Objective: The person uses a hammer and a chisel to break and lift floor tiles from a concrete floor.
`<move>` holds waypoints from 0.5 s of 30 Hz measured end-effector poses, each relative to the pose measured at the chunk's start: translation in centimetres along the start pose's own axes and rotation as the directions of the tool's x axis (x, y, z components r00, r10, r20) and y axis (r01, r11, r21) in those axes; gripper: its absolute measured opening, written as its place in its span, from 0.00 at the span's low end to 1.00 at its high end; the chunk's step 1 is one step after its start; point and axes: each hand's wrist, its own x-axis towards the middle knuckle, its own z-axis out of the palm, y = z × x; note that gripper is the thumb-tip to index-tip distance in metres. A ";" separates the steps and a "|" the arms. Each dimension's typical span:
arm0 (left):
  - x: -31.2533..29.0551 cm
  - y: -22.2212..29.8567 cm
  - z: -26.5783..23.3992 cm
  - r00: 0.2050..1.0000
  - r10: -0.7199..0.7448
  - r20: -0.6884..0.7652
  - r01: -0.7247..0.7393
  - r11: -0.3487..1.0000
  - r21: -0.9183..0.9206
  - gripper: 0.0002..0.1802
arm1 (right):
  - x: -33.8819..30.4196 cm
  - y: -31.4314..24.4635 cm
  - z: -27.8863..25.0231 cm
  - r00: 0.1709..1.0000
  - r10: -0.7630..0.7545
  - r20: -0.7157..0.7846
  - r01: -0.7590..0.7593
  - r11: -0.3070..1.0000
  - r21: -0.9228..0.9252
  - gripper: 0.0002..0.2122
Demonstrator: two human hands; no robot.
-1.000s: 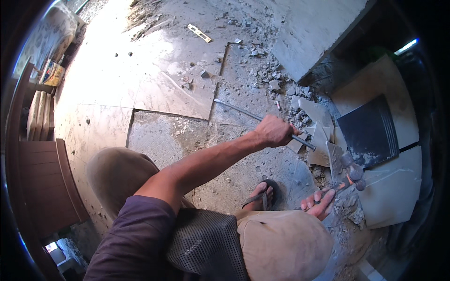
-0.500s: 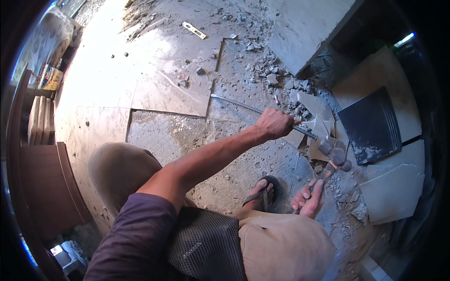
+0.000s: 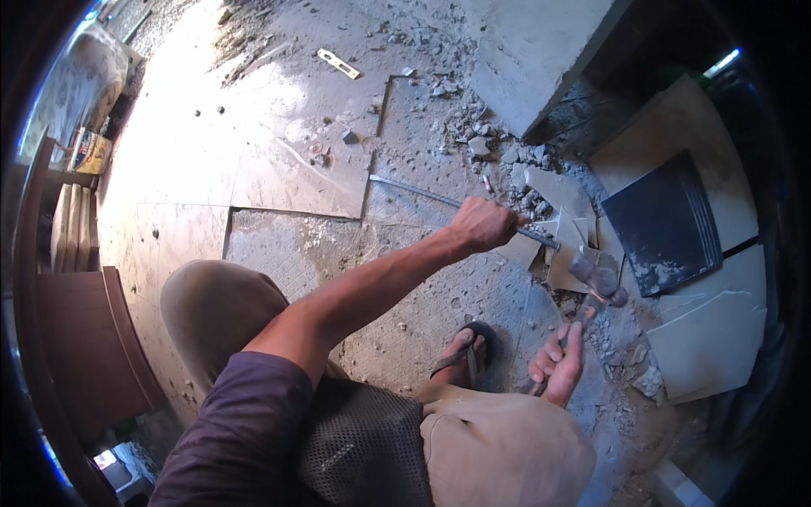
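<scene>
Slim, slanting grey metal rod (image 3: pixel 414 191) with a tilted hammer (image 3: pixel 596 283) near its right end.

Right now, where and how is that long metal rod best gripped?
Probably around the metal rod, toward the end nearer the hammer, from above, as the left hand does: it is slim and straight, and both ends stick out of the fist.

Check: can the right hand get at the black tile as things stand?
Probably not to grasp it: the right hand is closed around the hammer. The way itself looks fairly free, though: the black tile lies beyond the hammer, with only pale dust showing on it.
</scene>
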 end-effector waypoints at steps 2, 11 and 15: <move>-0.2 0.0 -0.1 1.000 -0.013 -0.010 0.013 1.000 -0.017 0.25 | -0.5 -1.5 -0.7 0.994 0.007 -0.112 -0.003 0.999 0.036 0.17; 0.8 0.2 -0.4 0.998 0.007 -0.059 -0.007 1.000 -0.012 0.27 | 1.8 -0.9 1.5 0.946 -0.217 -0.241 0.239 0.969 0.067 0.20; 0.9 -0.2 -1.1 0.999 -0.002 -0.039 0.003 1.000 0.025 0.26 | 1.4 0.0 0.6 1.000 0.001 -0.030 -0.004 0.995 -0.103 0.19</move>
